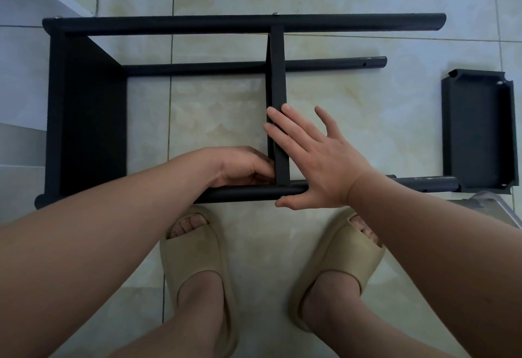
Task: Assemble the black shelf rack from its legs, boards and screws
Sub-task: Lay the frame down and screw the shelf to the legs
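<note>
Middle board (278, 103) | right hand (319, 160) flat against it | left hand (243, 168) curled beside, grip unclear

Left hand (243, 167): bare forearm entering from lower left, knuckles up, fingers curled, tips hidden; whether they hold anything cannot be told. Right hand (319, 160): bare forearm from lower right, palm down, fingers straight and spread.

No lettering, label or number can be read; the black rack (84, 120) seems unmarked from this angle.
</note>
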The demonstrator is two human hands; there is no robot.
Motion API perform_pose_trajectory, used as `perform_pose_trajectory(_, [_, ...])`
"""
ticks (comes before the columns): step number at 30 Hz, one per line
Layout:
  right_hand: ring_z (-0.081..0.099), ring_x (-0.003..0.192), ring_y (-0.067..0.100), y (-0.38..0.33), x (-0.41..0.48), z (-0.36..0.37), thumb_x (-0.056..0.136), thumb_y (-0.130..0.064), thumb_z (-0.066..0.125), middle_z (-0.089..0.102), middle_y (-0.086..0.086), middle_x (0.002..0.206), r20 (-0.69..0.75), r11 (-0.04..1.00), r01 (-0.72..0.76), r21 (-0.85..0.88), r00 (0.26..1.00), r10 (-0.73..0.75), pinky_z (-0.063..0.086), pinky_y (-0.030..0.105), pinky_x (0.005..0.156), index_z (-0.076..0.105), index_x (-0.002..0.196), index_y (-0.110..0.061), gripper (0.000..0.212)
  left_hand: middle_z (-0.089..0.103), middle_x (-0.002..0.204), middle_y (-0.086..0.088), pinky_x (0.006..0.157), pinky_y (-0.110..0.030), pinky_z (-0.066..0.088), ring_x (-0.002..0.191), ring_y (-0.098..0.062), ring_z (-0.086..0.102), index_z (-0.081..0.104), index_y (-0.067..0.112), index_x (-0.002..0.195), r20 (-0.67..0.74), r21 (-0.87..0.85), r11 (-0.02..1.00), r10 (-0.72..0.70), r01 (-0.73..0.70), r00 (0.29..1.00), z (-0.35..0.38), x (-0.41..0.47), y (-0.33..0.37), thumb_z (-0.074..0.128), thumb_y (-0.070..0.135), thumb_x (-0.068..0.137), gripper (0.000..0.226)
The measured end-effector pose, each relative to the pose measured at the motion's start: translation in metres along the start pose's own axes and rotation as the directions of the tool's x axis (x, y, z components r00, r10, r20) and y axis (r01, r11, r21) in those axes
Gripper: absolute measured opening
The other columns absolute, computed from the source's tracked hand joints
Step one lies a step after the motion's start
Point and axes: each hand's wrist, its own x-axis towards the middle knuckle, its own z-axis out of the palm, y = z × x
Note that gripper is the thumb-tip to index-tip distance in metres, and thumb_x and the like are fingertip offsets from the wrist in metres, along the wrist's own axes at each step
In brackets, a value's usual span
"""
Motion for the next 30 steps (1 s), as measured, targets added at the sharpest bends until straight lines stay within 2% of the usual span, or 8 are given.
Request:
perform_pose_trajectory(4, [-0.002,0.157,0.022,0.0000,0.0004,-0.0010,0.076,-0.089,0.034,0.000,0.005,0.171,0.024,1.000,-0.002,-0.004,1.000,0.002,0.012,0.062,0.121,0.012,0.163,-0.012,0.118,0.057,0.070,-0.009,0.054,-0.020,0.049,0.057,-0.014,0.059,0.058,0.002,0.092,-0.014,-0.001,1.000,0.029,-0.029,0.999,-0.0005,0.0026,-0.0009,0.051,-0.007,0.092,0.011])
perform_pose_trajectory(9, [-0.002,0.157,0.023,0.0002,0.0002,-0.0008,0.077,-0.089,0.033,0.000,0.005,0.171,0.025,1.000,-0.002,-0.004,1.000,0.002,0.012,0.062,0.121,0.012,0.163,-0.012,0.118,0.058,0.077,-0.011,0.066,-0.025,0.049,0.069,-0.019,0.058,0.057,0.002,0.101,0.001,-0.079,0.997,0.018,-0.018,1.000,-0.0015,0.0066,-0.0046,0.049,-0.009,0.091,0.017])
perform_pose_trajectory(12, [-0.001,0.158,0.023,-0.0001,0.0003,-0.0002,0.076,-0.089,0.034,0.001,0.005,0.171,0.017,1.000,-0.001,-0.001,1.000,0.001,0.013,0.062,0.121,0.012,0.163,-0.012,0.118,0.066,0.074,-0.005,0.068,-0.026,0.050,0.069,-0.016,0.064,0.071,0.010,0.080,0.047,-0.081,0.997,0.005,-0.001,0.999,-0.0035,0.0077,-0.0069,0.050,-0.002,0.092,0.027])
perform_pose_trajectory(16, [0.000,0.158,0.023,0.0001,0.0001,0.0001,0.076,-0.089,0.034,0.002,0.005,0.171,0.012,1.000,-0.001,0.002,1.000,0.001,0.013,0.062,0.121,0.013,0.163,-0.012,0.118,0.067,0.065,-0.001,0.056,-0.020,0.050,0.058,-0.011,0.064,0.074,0.018,0.060,0.049,-0.008,1.000,0.011,-0.011,0.999,-0.0031,0.0059,-0.0065,0.053,-0.001,0.092,0.043])
perform_pose_trajectory(22, [0.000,0.158,0.022,0.0000,0.0000,0.0009,0.076,-0.089,0.034,0.002,0.004,0.171,0.003,1.000,-0.003,0.005,1.000,0.003,0.012,0.061,0.122,0.013,0.163,-0.013,0.118,0.060,0.080,-0.014,0.068,-0.026,0.050,0.071,-0.021,0.059,0.062,0.001,0.093,0.006,-0.056,0.998,0.021,-0.021,1.000,-0.0030,0.0059,-0.0060,0.053,-0.008,0.091,0.013])
perform_pose_trajectory(25, [0.002,0.158,0.022,0.0000,0.0001,0.0011,0.076,-0.089,0.035,0.004,0.005,0.171,-0.010,1.000,0.001,0.006,1.000,-0.001,0.012,0.062,0.121,0.014,0.163,-0.012,0.118,0.055,0.100,-0.020,0.083,-0.035,0.045,0.088,-0.029,0.056,0.055,0.001,0.115,0.053,-0.128,0.992,0.021,-0.014,0.998,-0.0038,0.0064,-0.0072,0.048,-0.009,0.091,0.027])
perform_pose_trajectory(28, [0.001,0.158,0.022,0.0004,0.0001,0.0013,0.076,-0.089,0.035,0.003,0.004,0.171,-0.008,1.000,-0.001,0.006,1.000,0.001,0.012,0.062,0.121,0.013,0.163,-0.013,0.118,0.067,0.087,-0.009,0.071,-0.026,0.051,0.076,-0.018,0.065,0.065,0.002,0.095,0.084,-0.072,0.997,0.021,-0.015,0.996,-0.0028,0.0053,-0.0063,0.050,-0.002,0.091,0.016])
perform_pose_trajectory(30, [0.001,0.158,0.022,0.0001,0.0001,0.0014,0.076,-0.089,0.036,0.002,0.004,0.171,-0.005,1.000,-0.001,0.007,1.000,0.001,0.012,0.061,0.121,0.013,0.163,-0.013,0.118,0.070,0.075,-0.004,0.060,-0.022,0.052,0.066,-0.013,0.067,0.070,0.010,0.081,0.062,-0.035,0.999,0.023,-0.021,0.998,-0.0039,0.0049,-0.0063,0.051,-0.001,0.093,0.024])
